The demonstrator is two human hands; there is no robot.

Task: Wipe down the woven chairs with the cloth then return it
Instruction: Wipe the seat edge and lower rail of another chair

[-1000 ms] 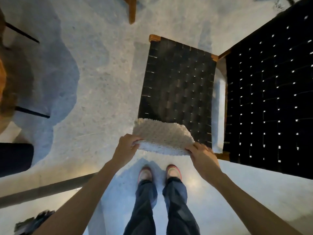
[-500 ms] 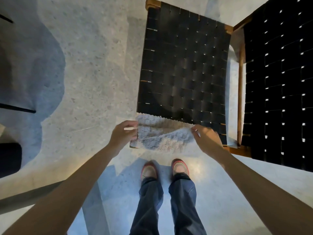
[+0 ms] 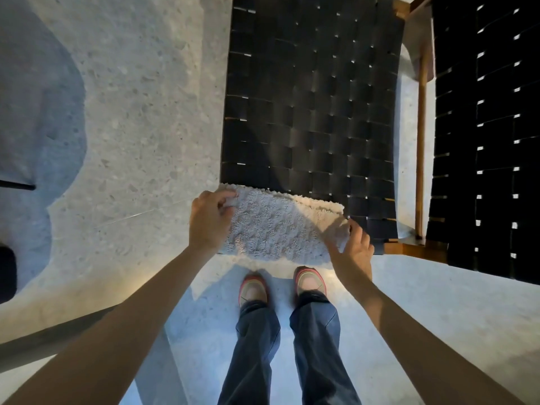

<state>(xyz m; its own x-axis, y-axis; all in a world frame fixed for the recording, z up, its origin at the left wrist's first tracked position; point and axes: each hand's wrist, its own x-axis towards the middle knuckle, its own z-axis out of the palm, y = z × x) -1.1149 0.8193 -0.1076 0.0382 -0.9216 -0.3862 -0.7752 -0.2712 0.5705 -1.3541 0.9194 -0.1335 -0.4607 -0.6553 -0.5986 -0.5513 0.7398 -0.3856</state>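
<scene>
A white fluffy cloth lies spread over the near edge of a black woven chair seat with a wooden frame. My left hand grips the cloth's left end, fingers curled over its corner. My right hand pinches the cloth's right end between thumb and fingers. A second black woven chair stands directly to the right, separated by a wooden rail.
Grey speckled stone floor stretches to the left. My feet in red-trimmed shoes stand just below the seat's near edge. A dark bar crosses the floor at lower left, and a dark object sits at the left edge.
The view has moved closer over the seat. The cloth, held folded in the air a second ago, is now spread flat on the seat's near edge, both hands still at its ends.
</scene>
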